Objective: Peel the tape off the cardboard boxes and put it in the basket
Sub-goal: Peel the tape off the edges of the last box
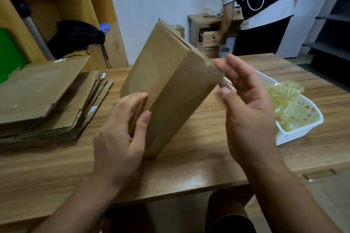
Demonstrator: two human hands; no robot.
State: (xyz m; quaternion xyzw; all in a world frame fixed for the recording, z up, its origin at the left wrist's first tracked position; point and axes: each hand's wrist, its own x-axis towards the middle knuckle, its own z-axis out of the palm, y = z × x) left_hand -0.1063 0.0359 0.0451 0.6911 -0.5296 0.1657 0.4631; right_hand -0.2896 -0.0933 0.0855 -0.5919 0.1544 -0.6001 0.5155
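Observation:
A flattened brown cardboard box (166, 81) stands tilted on the wooden table (189, 166), leaning away toward the back. My left hand (121, 134) grips its lower left edge, thumb on the near face and fingers behind. My right hand (244, 104) is beside the box's upper right corner with its fingers straight, fingertips at the worn edge; I cannot tell whether it pinches any tape. A white plastic basket (295, 132) with crumpled clear yellowish tape (284, 100) in it sits at the right, partly hidden by my right hand.
A stack of flattened cardboard boxes (47, 96) lies at the table's left. Wooden shelves with a black bag (75, 38) stand behind it. Beyond the table, a person (261, 5) bends over a small drawer cabinet (206, 32). Dark shelving (333, 24) is at the far right.

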